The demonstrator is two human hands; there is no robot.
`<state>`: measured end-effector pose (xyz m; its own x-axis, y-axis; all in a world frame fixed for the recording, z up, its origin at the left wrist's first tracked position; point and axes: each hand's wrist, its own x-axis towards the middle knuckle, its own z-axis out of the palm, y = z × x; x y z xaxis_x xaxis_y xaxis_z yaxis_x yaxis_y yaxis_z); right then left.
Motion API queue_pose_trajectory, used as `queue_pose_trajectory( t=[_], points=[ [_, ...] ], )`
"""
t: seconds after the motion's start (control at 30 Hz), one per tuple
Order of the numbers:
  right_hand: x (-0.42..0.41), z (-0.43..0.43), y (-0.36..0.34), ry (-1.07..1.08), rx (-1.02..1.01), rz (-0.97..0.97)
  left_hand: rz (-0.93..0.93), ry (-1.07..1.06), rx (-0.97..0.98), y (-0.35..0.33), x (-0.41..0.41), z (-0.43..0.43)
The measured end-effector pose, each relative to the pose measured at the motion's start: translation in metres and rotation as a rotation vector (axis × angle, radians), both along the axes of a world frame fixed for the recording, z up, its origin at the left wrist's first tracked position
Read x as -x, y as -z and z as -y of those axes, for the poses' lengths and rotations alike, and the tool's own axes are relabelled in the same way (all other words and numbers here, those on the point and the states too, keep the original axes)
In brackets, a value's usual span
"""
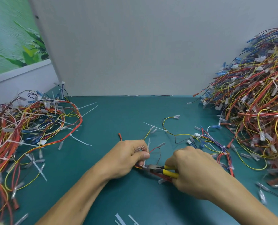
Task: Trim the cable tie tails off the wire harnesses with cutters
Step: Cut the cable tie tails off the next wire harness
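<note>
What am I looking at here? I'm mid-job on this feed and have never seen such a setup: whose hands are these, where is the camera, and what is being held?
There is no machine here. A person works with bare hands, and the single picture comes from a camera worn on their head, looking forward and down.

The left hand pinches a small wire harness near its white cable tie. The right hand grips the yellow-handled cutters, whose tip is at that tie.

Everything lies on a green mat. The left pile of harnesses shows long white tie tails. The right pile is bigger. A few loose white strips lie at the near edge.
</note>
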<state>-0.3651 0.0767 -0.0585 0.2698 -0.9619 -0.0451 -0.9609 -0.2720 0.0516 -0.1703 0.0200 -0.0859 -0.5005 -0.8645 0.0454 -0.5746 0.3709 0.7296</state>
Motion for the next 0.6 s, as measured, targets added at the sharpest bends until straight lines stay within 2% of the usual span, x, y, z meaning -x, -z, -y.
queue_pose_trajectory(
  t=[0.3,0.6],
  points=[
    [0.0001,0.0001,0.0023,-0.021,0.031,-0.024,0.007,0.000,-0.015,0.0022,-0.0003,0.0010],
    [-0.0034,-0.0014,-0.0022,-0.074,-0.039,-0.019,0.039,0.010,-0.005,0.0008,-0.0004,0.0010]
  ],
)
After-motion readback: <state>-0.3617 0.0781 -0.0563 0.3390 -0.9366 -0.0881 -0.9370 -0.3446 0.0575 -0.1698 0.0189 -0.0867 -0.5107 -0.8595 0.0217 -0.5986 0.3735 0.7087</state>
